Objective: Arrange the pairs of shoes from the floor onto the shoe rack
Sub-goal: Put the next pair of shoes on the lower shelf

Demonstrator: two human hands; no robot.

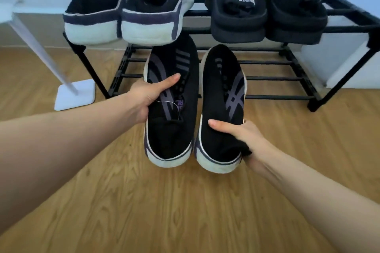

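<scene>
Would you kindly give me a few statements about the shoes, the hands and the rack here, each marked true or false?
1. Each hand holds one black sneaker: the left hand holds the left sneaker and the right hand holds the right sneaker. True.
2. The top shelf of the shoe rack has no shoes on it. False: a pair of sneakers and a pair of black sandals sit there.
3. The lower shelf has no shoes resting on it. True.
4. The held sneakers point their toes toward the person. False: their heels face the person and their toes face the rack.
5. The floor is carpeted. False: it is wood-patterned.
</scene>
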